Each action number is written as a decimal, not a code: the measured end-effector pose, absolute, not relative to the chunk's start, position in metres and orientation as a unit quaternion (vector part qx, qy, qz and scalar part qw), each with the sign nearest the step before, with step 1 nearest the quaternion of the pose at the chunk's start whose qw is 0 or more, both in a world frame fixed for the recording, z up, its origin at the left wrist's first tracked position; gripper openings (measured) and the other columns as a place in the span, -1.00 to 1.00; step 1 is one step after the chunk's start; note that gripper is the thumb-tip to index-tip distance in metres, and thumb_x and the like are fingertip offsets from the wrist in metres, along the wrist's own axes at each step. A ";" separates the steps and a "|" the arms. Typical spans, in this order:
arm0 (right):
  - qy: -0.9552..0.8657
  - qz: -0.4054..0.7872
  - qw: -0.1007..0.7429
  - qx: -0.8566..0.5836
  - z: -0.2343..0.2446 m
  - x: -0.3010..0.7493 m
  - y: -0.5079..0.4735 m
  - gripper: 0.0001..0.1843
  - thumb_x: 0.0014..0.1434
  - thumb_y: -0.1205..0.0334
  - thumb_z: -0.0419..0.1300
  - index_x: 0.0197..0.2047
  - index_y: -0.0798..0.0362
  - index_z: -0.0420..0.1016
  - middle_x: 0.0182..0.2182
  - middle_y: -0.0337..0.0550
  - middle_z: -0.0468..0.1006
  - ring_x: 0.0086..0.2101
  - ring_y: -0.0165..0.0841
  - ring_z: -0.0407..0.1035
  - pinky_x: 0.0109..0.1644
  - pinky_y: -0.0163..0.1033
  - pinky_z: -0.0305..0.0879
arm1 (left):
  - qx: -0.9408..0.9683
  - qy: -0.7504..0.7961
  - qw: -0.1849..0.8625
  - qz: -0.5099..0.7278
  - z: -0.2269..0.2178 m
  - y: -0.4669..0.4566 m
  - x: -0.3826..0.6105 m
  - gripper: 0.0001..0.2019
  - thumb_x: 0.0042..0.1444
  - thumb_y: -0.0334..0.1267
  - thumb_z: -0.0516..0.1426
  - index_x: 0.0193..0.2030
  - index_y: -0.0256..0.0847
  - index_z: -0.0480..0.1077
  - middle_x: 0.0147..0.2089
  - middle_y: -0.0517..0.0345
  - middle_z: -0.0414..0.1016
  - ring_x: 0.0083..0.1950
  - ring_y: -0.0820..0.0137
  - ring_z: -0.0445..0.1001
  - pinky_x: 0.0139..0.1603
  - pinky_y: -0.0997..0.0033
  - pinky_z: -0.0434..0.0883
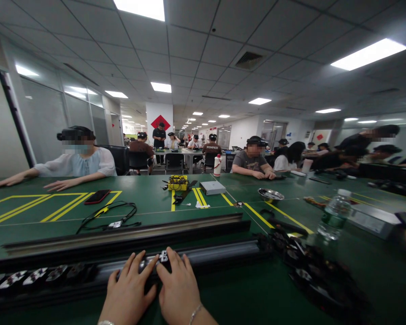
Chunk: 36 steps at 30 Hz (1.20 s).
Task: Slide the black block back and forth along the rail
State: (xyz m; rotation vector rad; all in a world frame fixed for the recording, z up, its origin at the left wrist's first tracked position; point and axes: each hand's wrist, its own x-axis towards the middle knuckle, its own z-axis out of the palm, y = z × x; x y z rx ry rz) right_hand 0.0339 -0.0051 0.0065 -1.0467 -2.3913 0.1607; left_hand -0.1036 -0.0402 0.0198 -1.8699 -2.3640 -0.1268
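Observation:
A long black rail with a smooth, shiny inner channel lies across the table in front of me. My left hand and my right hand meet over its middle. Between my fingertips is a small black part with a white pattern on top, pressed at the rail by both hands. The underside of that part is hidden by my fingers. Along the rail's left portion sit several black pieces with shiny silver faces. Just behind lies a second long rail, parallel to the first.
Tangled black parts lie at right, near a water bottle and a metal bowl. Farther back are a black cable, a phone, a yellow box and a grey box. Other people sit around the green table.

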 end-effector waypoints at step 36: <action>-0.880 0.051 0.243 -0.405 0.008 0.031 -0.005 -0.49 0.16 0.06 -0.03 0.20 -0.22 0.05 0.23 -0.18 0.00 0.19 -0.19 -0.12 0.20 0.04 -0.12 | -0.623 -0.774 0.083 -0.078 0.011 -0.041 -0.106 -0.45 -0.05 -0.14 -0.04 0.16 0.17 0.08 0.26 0.18 0.10 0.30 0.21 -0.06 0.17 0.10 -0.06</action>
